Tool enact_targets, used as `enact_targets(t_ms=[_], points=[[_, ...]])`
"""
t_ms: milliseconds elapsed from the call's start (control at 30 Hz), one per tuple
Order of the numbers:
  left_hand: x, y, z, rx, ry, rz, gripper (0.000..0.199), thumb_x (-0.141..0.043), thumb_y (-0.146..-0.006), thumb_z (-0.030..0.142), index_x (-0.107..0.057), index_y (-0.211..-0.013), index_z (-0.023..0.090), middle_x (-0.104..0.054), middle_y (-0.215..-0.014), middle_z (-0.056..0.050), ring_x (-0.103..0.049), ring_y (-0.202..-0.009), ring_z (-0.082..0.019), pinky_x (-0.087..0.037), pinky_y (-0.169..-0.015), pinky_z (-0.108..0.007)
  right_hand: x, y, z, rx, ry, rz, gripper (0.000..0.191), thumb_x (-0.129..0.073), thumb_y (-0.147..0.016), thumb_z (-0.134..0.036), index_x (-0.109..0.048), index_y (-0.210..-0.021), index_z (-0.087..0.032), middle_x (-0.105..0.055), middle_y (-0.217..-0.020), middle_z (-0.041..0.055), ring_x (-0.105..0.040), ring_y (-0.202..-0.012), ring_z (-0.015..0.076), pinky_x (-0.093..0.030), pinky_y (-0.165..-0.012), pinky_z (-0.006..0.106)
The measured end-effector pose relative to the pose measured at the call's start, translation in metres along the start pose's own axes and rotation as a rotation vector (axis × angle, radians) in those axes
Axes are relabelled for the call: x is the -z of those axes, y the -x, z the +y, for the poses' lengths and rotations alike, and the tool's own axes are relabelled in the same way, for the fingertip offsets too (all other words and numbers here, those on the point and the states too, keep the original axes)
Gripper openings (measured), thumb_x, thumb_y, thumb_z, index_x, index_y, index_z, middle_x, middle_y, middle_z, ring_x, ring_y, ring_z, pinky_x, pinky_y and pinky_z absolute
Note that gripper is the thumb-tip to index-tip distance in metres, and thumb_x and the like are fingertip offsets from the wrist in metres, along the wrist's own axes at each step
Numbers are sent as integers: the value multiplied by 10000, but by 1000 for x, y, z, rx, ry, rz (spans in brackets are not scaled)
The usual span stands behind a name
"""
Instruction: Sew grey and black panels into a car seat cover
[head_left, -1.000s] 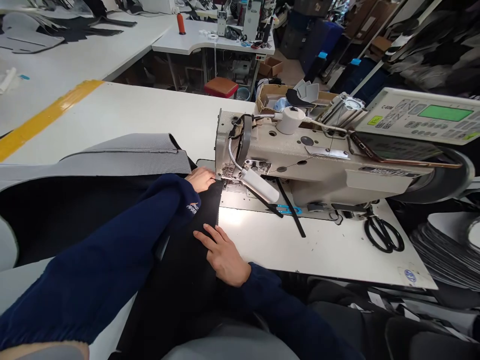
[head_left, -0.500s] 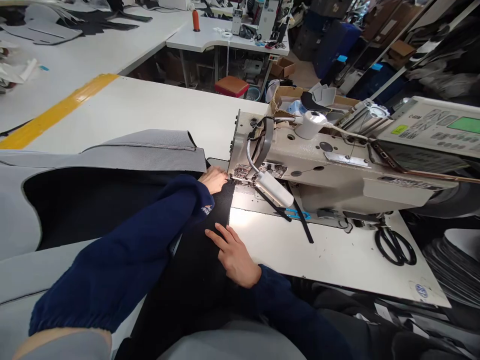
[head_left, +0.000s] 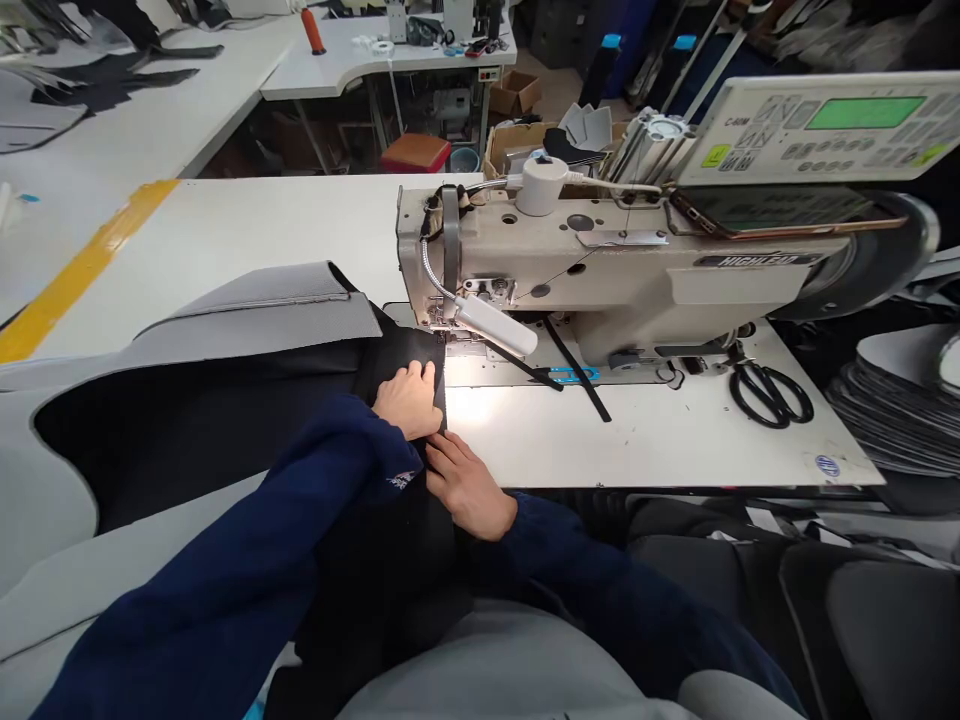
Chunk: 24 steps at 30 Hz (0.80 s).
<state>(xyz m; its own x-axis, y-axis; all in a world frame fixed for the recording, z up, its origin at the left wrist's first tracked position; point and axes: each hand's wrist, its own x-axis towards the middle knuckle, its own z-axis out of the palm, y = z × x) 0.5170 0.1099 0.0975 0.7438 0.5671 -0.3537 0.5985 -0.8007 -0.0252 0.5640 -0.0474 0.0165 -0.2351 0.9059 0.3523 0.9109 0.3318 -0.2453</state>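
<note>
Black fabric (head_left: 397, 352) lies under the needle area of a sewing machine (head_left: 517, 260), its right edge running toward my body. My left hand (head_left: 409, 398) is on this fabric just in front of the presser foot, fingers curled and closed on the cloth near the edge. Close below it, my right hand (head_left: 471, 485) rests at the fabric's edge with fingers stretched out. The two hands almost touch. Grey mesh fabric (head_left: 262, 315) is joined to the black piece on the left. A white lamp (head_left: 495, 325) lights the stitching spot.
Black scissors (head_left: 771, 393) lie at the table's right end. Two black strips (head_left: 577, 368) and a blue clip-like tool (head_left: 574, 375) are beside the machine. A control panel (head_left: 817, 130) stands behind it. Yellow tape (head_left: 97, 265) crosses the table at left.
My left hand has come back from the needle toward my body, and my right hand has shifted slightly up beside it. The view has turned right, showing more of the machine.
</note>
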Motion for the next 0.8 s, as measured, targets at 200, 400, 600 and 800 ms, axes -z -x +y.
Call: enact_targets(t_ms=[200, 400, 600, 800], points=[[-1, -3, 11, 41, -69, -31, 709, -424, -792, 153, -300, -1482, 56, -538, -1236, -238, -655, -960, -320, -515, -722, -396, 4, -1, 6, -7, -32, -62, 241, -515, -923, -113, -649, -1124, -100, -591, -1278, 191, -414, -1359, 310, -333, -1142, 500], [-8, -19, 13, 52, -36, 39, 679, -426, -799, 147, -333, -1463, 36, -555, -1211, -238, -660, -967, -312, -506, -702, -372, 8, -6, 22, -3, 68, -134, 280, -477, -937, -133, -654, -1151, -95, -584, -1311, 185, -432, -1354, 321, -385, -1120, 490], [-8, -24, 10, 29, 18, 84, 596, -388, -829, 139, -389, -1413, 21, -539, -1243, -232, -644, -994, -319, -515, -740, -405, 9, -13, 36, -10, 71, -99, 319, -454, -947, -117, -623, -1213, -73, -564, -1347, 181, -449, -1339, 308, -392, -1128, 466], [-7, -13, 9, 15, 64, 49, 535, -400, -846, 154, -435, -1378, 111, -551, -1231, -192, -648, -1006, -319, -517, -784, -404, 27, -8, 35, 95, 35, -208, 382, -523, -878, -123, -593, -1235, -10, -543, -1343, 244, -381, -1381, 365, -371, -1128, 517]])
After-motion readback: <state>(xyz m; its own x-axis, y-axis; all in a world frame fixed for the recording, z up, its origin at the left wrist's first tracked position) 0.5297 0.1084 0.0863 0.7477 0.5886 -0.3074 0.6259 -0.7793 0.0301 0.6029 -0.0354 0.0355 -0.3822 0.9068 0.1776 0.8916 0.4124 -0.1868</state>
